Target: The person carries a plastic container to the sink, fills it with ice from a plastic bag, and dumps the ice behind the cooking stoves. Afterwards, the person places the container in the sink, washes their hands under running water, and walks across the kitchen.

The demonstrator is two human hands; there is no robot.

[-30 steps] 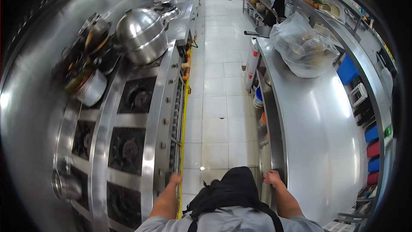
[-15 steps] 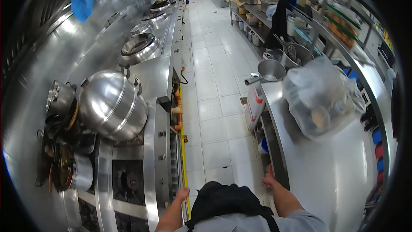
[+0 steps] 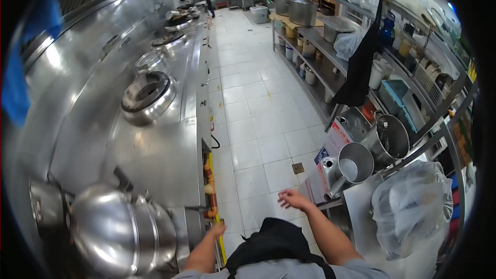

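Observation:
My right hand [image 3: 293, 199] hangs over the tiled aisle with loosely bent fingers apart and nothing in it. To its right, a long-handled metal pot [image 3: 356, 161] sits at the near end of the steel counter. My left hand [image 3: 217, 228] is low beside the stove's front edge, near the orange-brown pipe [image 3: 211, 188]. Its fingers are mostly hidden, and I see nothing held. Further left, a large rounded steel pot [image 3: 106, 227] rests on the stove. A black apron [image 3: 271, 245] covers my front.
White floor tiles [image 3: 248, 124] run between the stove line [image 3: 160, 150] and the right-hand shelves. A wok ring [image 3: 147, 96] stands on the left. At right are a deep pot with utensils [image 3: 390, 142], a plastic-covered bundle [image 3: 411, 206] and a hanging black cloth [image 3: 361, 59].
I have moved forward along the aisle; the rounded pot and plastic-covered bundle now sit lower in view. My right hand has swung forward and inward from the counter's side.

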